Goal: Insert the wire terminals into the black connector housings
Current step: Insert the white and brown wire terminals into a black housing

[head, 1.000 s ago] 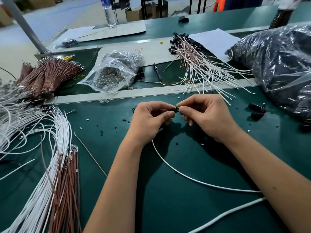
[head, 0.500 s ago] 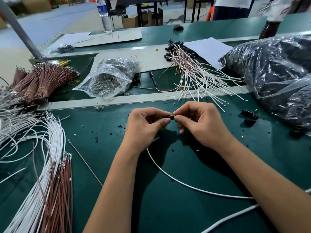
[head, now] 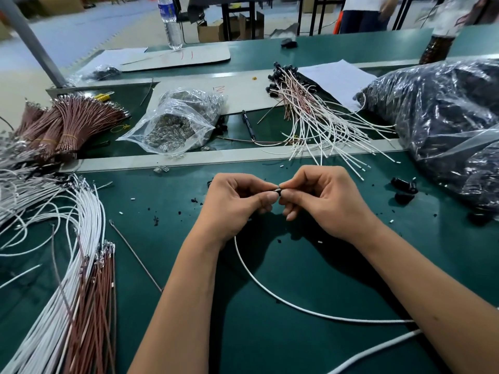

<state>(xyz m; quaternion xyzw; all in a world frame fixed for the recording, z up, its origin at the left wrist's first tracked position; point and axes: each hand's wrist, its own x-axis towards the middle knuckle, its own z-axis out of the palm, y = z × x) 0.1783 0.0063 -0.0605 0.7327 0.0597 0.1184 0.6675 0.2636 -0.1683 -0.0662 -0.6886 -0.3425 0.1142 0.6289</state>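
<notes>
Green matting is covering the factory tabletop [head: 270,333], with other work benches and cardboard boxes lying blurred at twelve o'clock. At the centre of the view, a worker's left hand [head: 232,203] and right hand [head: 321,201] are meeting fingertip to fingertip. The left is pinching the terminal end of a white wire [head: 270,291], which is curving away beneath the wrists toward four o'clock; the right is gripping a small black connector housing [head: 279,190] between thumb and forefinger, just above the matting.

The wire is looking light and limp (likely to buckle if held far back), so it probably needs pinching close behind the metal tip. The housing is appearing small, hard and smooth, likely calling for a firm hold on its sides with its opening left free.

How far the terminal is sitting inside the housing is impossible to tell, since the fingertips are covering nearly all of both parts. Loose white and brown wires [head: 67,279] are fanning across nine o'clock and running off the frame, finished leads [head: 316,117] are piling up at one o'clock, and a clear bag of metal parts [head: 175,125] is sitting at eleven o'clock. A dark plastic sack [head: 445,117] at two o'clock is hiding its contents.
</notes>
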